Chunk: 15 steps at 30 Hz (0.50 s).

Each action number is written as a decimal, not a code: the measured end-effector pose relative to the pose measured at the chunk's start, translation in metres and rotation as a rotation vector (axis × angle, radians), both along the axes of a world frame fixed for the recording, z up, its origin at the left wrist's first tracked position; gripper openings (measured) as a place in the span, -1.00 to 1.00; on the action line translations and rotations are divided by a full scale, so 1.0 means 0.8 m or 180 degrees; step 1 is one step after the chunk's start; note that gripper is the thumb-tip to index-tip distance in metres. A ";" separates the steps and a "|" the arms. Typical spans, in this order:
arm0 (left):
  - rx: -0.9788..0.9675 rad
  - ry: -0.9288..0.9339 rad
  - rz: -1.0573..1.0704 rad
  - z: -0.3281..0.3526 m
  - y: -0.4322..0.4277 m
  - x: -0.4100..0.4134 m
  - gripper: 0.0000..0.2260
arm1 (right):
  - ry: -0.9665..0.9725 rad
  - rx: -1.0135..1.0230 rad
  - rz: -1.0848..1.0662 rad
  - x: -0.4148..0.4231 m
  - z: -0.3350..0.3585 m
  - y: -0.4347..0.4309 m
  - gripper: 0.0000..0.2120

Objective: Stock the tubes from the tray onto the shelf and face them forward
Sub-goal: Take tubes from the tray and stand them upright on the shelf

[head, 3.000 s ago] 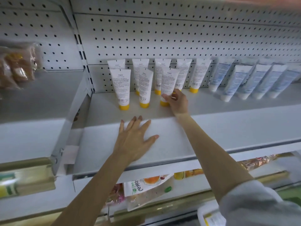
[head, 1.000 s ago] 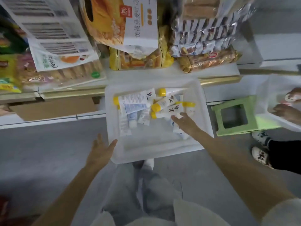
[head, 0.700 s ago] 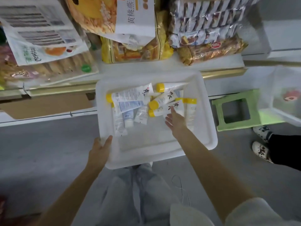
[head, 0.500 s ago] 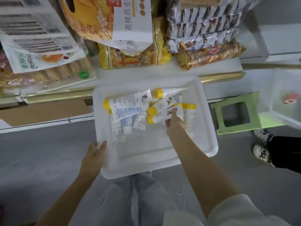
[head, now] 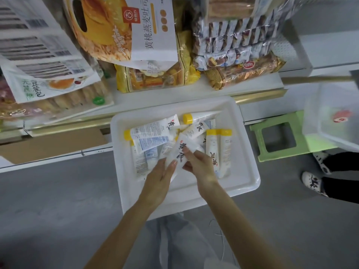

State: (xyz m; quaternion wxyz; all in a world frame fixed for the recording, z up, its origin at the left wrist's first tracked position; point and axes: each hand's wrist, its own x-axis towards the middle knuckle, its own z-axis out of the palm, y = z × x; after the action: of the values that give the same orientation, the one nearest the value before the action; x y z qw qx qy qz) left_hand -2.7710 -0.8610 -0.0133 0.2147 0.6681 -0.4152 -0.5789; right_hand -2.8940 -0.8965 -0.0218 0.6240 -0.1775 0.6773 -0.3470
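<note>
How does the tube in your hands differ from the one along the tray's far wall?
The held tube is gripped by the left hand and right hand above the pile; the far-wall tube lies loose in the tray. The held tube shows black brush lettering; the far-wall tube shows none. The far-wall tube's yellow cap shows; the held tube's is hidden. Both are white.

White tubes (head: 211, 150), yellow caps (head: 187, 118)

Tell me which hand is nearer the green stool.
Right. The right hand is over the tray, left of the green stool. The left hand is farther left, on the other side of the tube that both hands hold.
</note>
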 end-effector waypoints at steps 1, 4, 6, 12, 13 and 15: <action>0.0010 -0.0125 0.0044 -0.001 -0.002 0.000 -0.73 | -0.0053 -0.0041 0.0113 0.009 0.004 -0.001 -0.84; 0.0163 -0.0514 0.0178 -0.009 -0.003 0.018 -0.66 | -0.0428 -0.0018 0.0254 0.021 0.003 -0.001 -0.75; 0.0320 -0.0616 0.0384 -0.015 -0.002 0.035 -0.63 | -0.0540 0.0140 0.0070 0.016 -0.011 -0.006 -0.69; 0.0820 0.0257 0.1642 -0.002 0.001 0.086 -0.66 | -0.0488 0.0751 -0.0859 0.000 -0.087 -0.048 -0.68; 0.0823 0.0308 0.1740 -0.001 0.002 0.093 -0.64 | -0.0548 0.0748 -0.0872 0.003 -0.094 -0.056 -0.71; 0.0826 0.0413 0.1889 0.003 0.003 0.104 -0.60 | -0.0580 0.0729 -0.0946 0.009 -0.102 -0.070 -0.75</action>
State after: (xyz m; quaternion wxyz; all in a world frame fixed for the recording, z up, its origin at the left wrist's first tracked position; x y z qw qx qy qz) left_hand -2.6878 -0.8589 -0.0109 0.3132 0.7434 -0.1107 -0.5806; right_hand -2.8872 -0.9521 -0.1036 0.6408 0.0285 0.6718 -0.3705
